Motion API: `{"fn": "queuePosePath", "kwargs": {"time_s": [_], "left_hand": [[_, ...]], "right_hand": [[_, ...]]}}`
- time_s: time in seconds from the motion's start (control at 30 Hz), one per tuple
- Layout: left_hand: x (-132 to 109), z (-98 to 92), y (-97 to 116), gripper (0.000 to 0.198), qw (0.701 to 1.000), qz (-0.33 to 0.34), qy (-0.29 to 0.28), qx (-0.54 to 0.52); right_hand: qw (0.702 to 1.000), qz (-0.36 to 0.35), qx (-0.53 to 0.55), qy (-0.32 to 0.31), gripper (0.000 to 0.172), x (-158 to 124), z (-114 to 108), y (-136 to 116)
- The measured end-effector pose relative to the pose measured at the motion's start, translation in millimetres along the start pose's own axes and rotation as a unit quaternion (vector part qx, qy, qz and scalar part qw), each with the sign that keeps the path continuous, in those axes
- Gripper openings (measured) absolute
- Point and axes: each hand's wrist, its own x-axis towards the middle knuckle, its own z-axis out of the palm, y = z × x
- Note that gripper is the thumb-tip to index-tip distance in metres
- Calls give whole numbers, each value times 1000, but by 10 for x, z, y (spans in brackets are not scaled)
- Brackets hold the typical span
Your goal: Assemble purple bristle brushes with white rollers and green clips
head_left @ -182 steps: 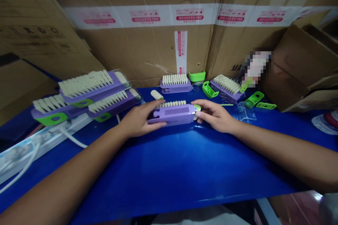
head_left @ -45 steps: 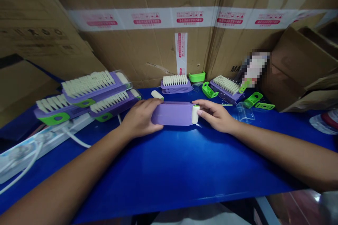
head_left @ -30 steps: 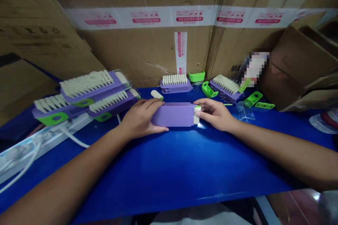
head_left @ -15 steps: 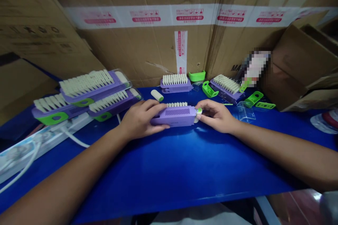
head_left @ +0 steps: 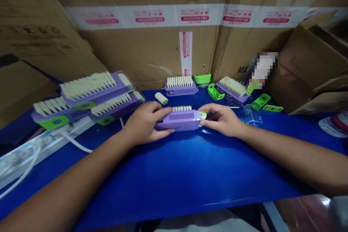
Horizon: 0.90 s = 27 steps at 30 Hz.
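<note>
We have a lilac plastic brush [head_left: 178, 118] lying lengthwise at the middle of the blue table [head_left: 176, 174], its slotted side toward us and a short row of cream bristles [head_left: 181, 108] showing along the far edge. Our left hand [head_left: 144, 123] curves over its left end, fingers closed around the body. Our right hand [head_left: 221, 119] pinches the green-and-white end cap [head_left: 202, 115] at its right end between thumb and fingers. Just above the left hand lies a loose cream plug [head_left: 161, 98]. Upper left, bristled brushes [head_left: 88, 96] sit piled in clear packaging. Farther back stand another brush [head_left: 181, 86] and green clips [head_left: 215, 92], with a clear plastic sleeve [head_left: 251, 114] to the right.
</note>
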Motion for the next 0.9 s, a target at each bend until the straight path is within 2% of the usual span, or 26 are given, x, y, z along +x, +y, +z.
{"fn": "queuePosePath", "kwargs": {"time_s": [0.17,0.37,0.9], "left_hand": [[-27,53,-12,63,998,-25,-15,-59],[-23,47,-8,68,995,-50,-56,-67],[-22,37,-14,71,993,-58,-72,-72]], "right_hand": [[999,1,26,-24,44,-8,18,23],[998,9,50,-37,38,-16,27,22],[998,15,42,-39,32,-7,29,-36]]}}
